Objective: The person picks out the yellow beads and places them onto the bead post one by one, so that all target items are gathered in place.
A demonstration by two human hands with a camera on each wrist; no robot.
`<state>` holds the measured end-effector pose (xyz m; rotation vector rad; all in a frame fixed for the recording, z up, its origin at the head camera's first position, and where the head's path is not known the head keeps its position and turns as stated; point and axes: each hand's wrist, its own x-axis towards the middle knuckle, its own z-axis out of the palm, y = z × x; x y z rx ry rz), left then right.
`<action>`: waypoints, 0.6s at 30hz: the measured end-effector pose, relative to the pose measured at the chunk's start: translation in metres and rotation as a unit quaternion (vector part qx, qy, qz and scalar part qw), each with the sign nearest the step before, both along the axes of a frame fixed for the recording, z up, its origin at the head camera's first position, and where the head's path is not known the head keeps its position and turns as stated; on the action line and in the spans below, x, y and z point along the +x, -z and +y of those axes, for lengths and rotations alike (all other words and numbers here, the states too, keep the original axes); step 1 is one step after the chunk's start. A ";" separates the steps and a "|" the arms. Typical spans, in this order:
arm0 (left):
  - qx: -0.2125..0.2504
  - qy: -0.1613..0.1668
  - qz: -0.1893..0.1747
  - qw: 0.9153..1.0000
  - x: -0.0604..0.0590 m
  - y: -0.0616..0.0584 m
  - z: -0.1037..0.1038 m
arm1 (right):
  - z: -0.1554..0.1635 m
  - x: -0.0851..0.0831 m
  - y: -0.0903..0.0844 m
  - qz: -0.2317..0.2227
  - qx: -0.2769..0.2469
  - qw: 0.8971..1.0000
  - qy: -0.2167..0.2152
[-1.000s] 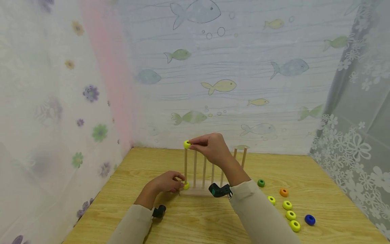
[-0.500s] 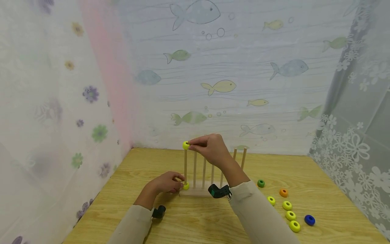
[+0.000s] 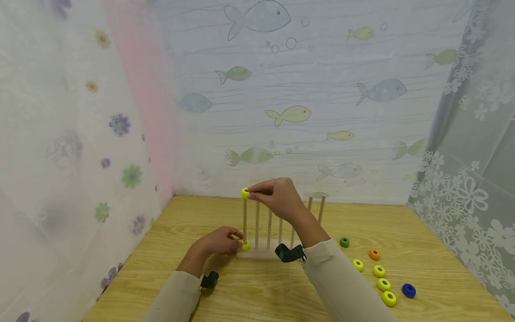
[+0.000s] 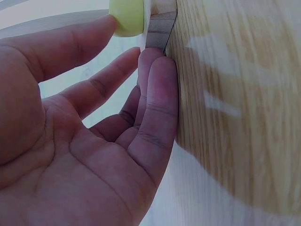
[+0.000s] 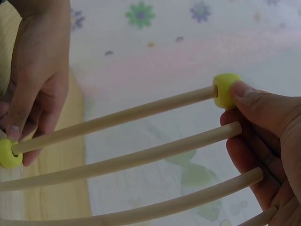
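Note:
A wooden rack [image 3: 257, 254] with several upright pegs stands on the table. My right hand [image 3: 250, 192] pinches a yellow ring [image 3: 245, 193] at the top of the leftmost peg [image 3: 244, 219]; the right wrist view shows this ring [image 5: 225, 90] threaded on the peg's tip. My left hand [image 3: 235, 241] rests against the rack's left end, fingers fairly straight. Its thumb touches a second yellow ring [image 3: 245, 245] at the foot of that peg. In the left wrist view the fingers [image 4: 157, 70] lie on the wooden base [image 4: 160, 28] beside that ring [image 4: 127, 18].
Loose rings lie on the table [image 3: 261, 295] right of the rack: a green one [image 3: 344, 242], an orange one [image 3: 374, 254], several yellow ones [image 3: 378, 270] and a blue one [image 3: 408, 290]. Patterned curtains close in the left, back and right sides.
My right hand has lowered the yellow ring very slightly at the peg's top. The left hand has stayed at the rack's base.

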<state>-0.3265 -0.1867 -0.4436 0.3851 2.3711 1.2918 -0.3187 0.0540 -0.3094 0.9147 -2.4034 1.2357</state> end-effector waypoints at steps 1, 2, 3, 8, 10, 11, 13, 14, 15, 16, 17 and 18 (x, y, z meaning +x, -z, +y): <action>0.000 0.000 0.000 1.000 0.000 0.000 0.000 | 0.000 0.000 0.000 0.001 0.001 1.000 0.000; 0.001 -0.001 0.000 1.000 0.000 0.000 0.000 | 0.000 0.000 0.000 0.002 0.003 1.000 0.001; 0.001 0.000 0.000 1.000 0.000 0.000 0.000 | 0.000 0.000 0.000 0.003 0.004 1.000 0.001; 0.001 0.001 -0.001 1.000 -0.001 0.000 0.000 | -0.001 0.001 -0.001 0.005 0.007 1.000 -0.001; -0.001 0.001 0.000 1.000 -0.002 0.000 0.000 | -0.001 0.000 0.000 0.004 0.007 1.000 -0.003; -0.003 0.000 0.000 1.000 -0.002 0.000 0.000 | -0.001 0.000 0.000 0.004 0.008 1.000 -0.006; -0.006 -0.001 0.002 1.000 -0.003 0.001 0.001 | -0.001 0.000 0.000 0.004 0.010 1.000 -0.007; -0.008 -0.002 0.002 1.000 -0.003 0.001 0.001 | -0.001 0.000 0.001 0.006 0.012 1.000 -0.007; -0.008 -0.003 0.003 1.000 -0.003 0.002 0.001 | -0.001 -0.001 0.001 0.007 0.015 1.000 -0.007; -0.009 -0.003 0.003 1.000 -0.004 0.002 0.001 | -0.001 -0.001 0.001 0.008 0.016 1.000 -0.007; -0.009 -0.004 0.003 1.000 -0.004 0.003 0.001 | 0.000 -0.001 0.001 0.010 0.018 1.000 -0.007; -0.009 -0.004 0.003 1.000 -0.005 0.003 0.001 | 0.000 -0.001 0.001 0.011 0.019 1.000 -0.006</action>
